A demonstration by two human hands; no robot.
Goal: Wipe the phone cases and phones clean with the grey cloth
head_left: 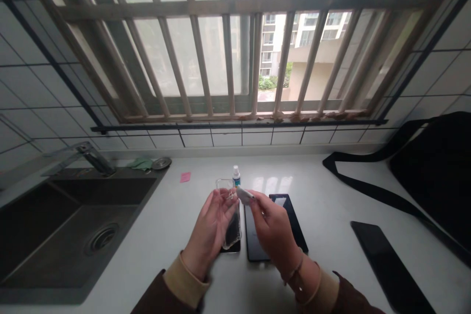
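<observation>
My left hand (213, 218) is closed around a clear phone case (233, 238), which stands tilted with its see-through edges showing above and below the fingers. My right hand (270, 218) pinches a small white piece (245, 195) that looks like a folded cloth, close beside the case. Whether it touches the case I cannot tell. Beneath the case a dark phone (231, 249) lies on the counter, partly hidden. A black tablet (296, 228) lies under my right hand. Just behind both hands stands a small white spray bottle (236, 172) with a blue label.
On the left is a dark sink (69, 225) with a faucet (95, 159); a green cloth (141, 164) and a metal drain cover (162, 163) sit at its rim. A pink slip (185, 177) lies behind. To the right are a long black slab (390, 265) and a strapped black bag (434, 157).
</observation>
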